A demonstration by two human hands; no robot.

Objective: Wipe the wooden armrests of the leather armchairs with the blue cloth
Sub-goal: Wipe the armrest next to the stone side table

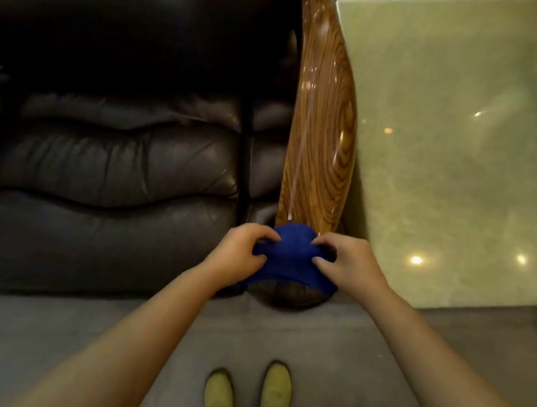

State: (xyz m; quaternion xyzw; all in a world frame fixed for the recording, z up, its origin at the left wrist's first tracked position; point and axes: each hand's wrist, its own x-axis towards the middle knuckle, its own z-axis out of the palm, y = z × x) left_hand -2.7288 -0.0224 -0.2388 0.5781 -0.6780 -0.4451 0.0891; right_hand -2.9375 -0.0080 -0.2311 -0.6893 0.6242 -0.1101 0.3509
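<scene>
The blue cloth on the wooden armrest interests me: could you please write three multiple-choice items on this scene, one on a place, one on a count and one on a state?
1. Where is the blue cloth?
A. Draped over the near end of the glossy wooden armrest
B. Spread on the dark leather armchair seat
C. Lying on the pale green stone tabletop

2. How many hands grip the cloth?
A. None
B. One
C. Two

3. What state is the cloth in?
A. Folded flat into a neat square
B. Bunched and wrapped over the armrest tip
C. Hanging free in the air

Answers:
1 A: the cloth covers the armrest's rounded front end.
2 C: the left hand and the right hand each pinch one side of it.
3 B: it curves round the tip, gathered under the fingers.
</scene>
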